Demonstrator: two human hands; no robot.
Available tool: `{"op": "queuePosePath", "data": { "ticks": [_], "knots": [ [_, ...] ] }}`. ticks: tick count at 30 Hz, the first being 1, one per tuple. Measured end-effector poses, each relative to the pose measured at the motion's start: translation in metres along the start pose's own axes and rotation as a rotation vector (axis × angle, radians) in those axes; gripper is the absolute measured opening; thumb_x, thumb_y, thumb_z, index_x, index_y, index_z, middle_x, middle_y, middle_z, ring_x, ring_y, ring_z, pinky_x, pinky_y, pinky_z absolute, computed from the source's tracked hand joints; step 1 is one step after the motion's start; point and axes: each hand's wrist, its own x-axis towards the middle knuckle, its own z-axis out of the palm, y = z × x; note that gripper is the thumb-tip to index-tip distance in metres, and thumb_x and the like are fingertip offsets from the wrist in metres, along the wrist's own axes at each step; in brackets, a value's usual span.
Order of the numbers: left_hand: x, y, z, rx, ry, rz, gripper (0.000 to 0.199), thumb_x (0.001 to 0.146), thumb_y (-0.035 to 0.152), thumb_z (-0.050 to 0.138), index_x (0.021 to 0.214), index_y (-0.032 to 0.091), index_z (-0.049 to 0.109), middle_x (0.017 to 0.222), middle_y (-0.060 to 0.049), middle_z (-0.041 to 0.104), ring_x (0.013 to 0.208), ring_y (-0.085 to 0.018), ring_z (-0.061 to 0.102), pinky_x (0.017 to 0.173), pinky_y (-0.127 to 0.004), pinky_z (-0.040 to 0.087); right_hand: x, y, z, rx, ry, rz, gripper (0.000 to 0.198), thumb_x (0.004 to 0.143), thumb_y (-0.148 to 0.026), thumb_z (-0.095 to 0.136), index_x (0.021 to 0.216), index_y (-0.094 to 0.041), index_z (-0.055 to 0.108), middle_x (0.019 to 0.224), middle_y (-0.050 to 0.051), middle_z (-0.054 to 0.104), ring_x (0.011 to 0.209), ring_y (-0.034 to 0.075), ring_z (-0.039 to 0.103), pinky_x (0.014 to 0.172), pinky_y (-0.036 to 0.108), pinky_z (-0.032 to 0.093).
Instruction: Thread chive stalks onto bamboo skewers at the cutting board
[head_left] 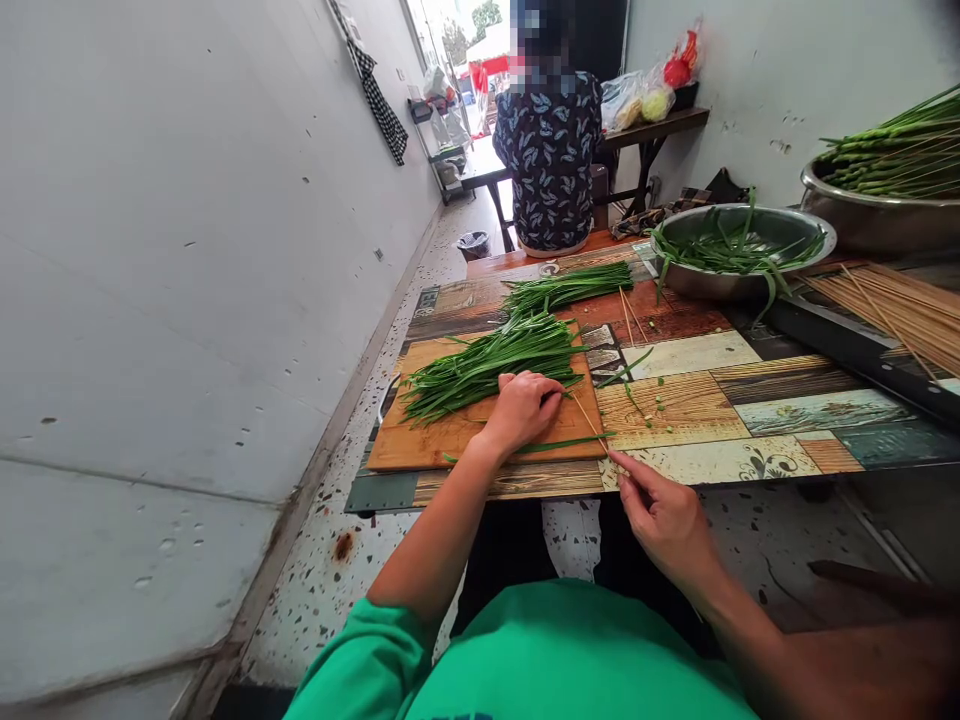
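Observation:
A thick bunch of green garlic chives (pixel 487 365) lies across a wooden cutting board (pixel 405 452). My left hand (pixel 523 408) rests at the near right edge of the bunch, its fingers curled over the stalk ends. Between thumb and fingertips, my right hand (pixel 664 510) pinches a thin bamboo skewer (pixel 590 422), which slants up and left so its far end meets my left fingertips. What exactly lies under the left fingers is hidden. One loose chive leaf (pixel 559 444) stretches over the board's near right part.
Another chive bunch (pixel 570 288) lies behind the board, beside two loose skewers (pixel 636 315). To the right are a metal bowl of chive pieces (pixel 742 285), a fuller metal basin (pixel 885 215), a long knife (pixel 847 345) and many skewers (pixel 911 315). A person (pixel 547 165) sits beyond the table.

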Motion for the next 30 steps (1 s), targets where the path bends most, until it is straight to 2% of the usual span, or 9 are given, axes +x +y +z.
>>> {"op": "queuePosePath", "data": {
  "ticks": [10,20,23,27,30],
  "knots": [
    [-0.001,0.002,0.000,-0.011,-0.037,-0.008,0.024,0.088,0.023,0.047,0.097,0.023,0.070,0.096,-0.003,0.071,0.095,-0.017,0.059,0.084,-0.036,0.031,0.002,0.002,0.000,0.003,0.013,-0.034,0.034,0.086,-0.025,0.046,0.112,-0.018,0.068,0.103,0.007,0.072,0.087,0.019,0.070,0.074,0.025,0.056],
    [-0.002,0.004,-0.002,-0.048,-0.044,-0.024,0.024,0.088,0.021,0.048,0.096,0.024,0.070,0.098,-0.003,0.071,0.097,-0.018,0.059,0.085,-0.036,0.031,0.002,0.002,-0.001,0.009,-0.003,-0.009,0.035,0.087,-0.026,0.046,0.112,-0.017,0.068,0.097,0.007,0.074,0.079,0.018,0.071,0.067,0.024,0.055],
    [-0.005,0.009,-0.005,-0.064,-0.078,0.018,0.024,0.088,0.022,0.048,0.096,0.024,0.071,0.097,-0.003,0.071,0.095,-0.018,0.059,0.086,-0.036,0.032,0.006,-0.002,-0.001,0.020,-0.007,0.014,0.035,0.087,-0.027,0.045,0.111,-0.017,0.068,0.088,0.005,0.075,0.068,0.017,0.070,0.063,0.024,0.055],
    [-0.011,0.014,-0.009,-0.087,-0.125,0.095,0.024,0.088,0.025,0.049,0.095,0.025,0.072,0.095,-0.002,0.071,0.092,-0.017,0.059,0.087,-0.036,0.032,0.010,-0.002,0.003,0.011,0.024,-0.005,0.034,0.086,-0.025,0.046,0.109,-0.018,0.069,0.094,0.006,0.074,0.076,0.018,0.070,0.068,0.025,0.055],
    [-0.011,0.011,-0.012,-0.051,-0.045,0.016,0.021,0.088,0.029,0.052,0.091,0.025,0.072,0.094,-0.003,0.071,0.091,-0.018,0.059,0.086,-0.036,0.032,0.009,0.001,0.004,0.015,0.033,-0.001,0.034,0.086,-0.026,0.045,0.111,-0.018,0.068,0.094,0.006,0.074,0.076,0.018,0.070,0.068,0.025,0.055]
  ]
}}
